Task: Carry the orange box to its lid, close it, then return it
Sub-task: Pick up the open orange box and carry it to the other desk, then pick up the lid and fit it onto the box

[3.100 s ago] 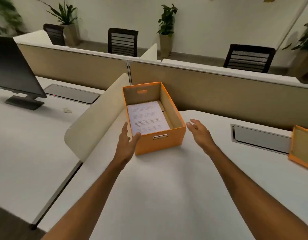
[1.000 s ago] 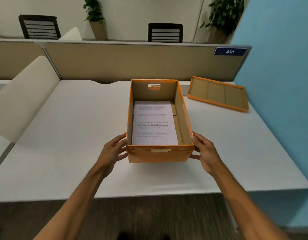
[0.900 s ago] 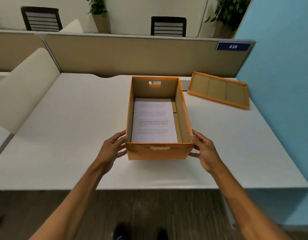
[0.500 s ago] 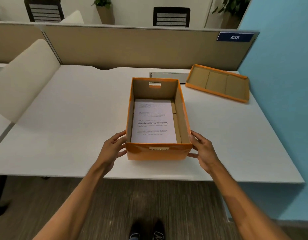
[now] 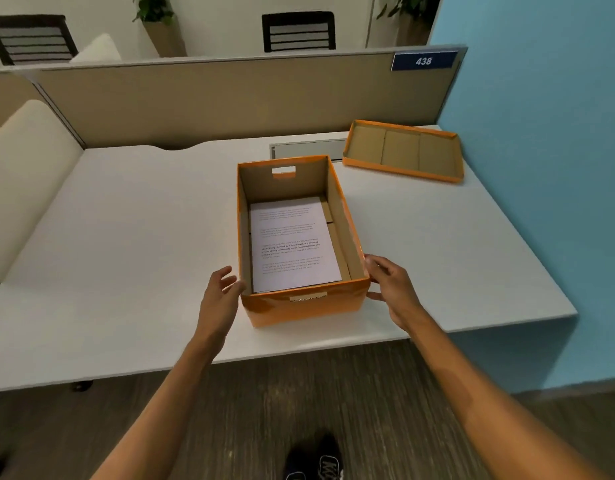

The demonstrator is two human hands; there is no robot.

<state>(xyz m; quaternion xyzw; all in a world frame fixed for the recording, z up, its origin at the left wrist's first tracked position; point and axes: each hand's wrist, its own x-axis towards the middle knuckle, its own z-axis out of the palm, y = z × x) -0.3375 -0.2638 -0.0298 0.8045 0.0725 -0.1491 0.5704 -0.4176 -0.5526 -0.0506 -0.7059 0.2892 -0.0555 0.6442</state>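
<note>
Bare forearms, dark shoes (image 5: pixel 314 460)

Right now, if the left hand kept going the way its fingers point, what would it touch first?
Probably the orange box: the left hand is open, fingers aimed at its left wall near the front corner, with only a slight gap showing.

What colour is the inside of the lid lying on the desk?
Plain cardboard brown, with an orange rim; the lid shows in the head view.

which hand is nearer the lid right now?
Right. The right hand is at the box's near right corner, the lid's side; the left hand is off the box's left side, farther away.
</note>
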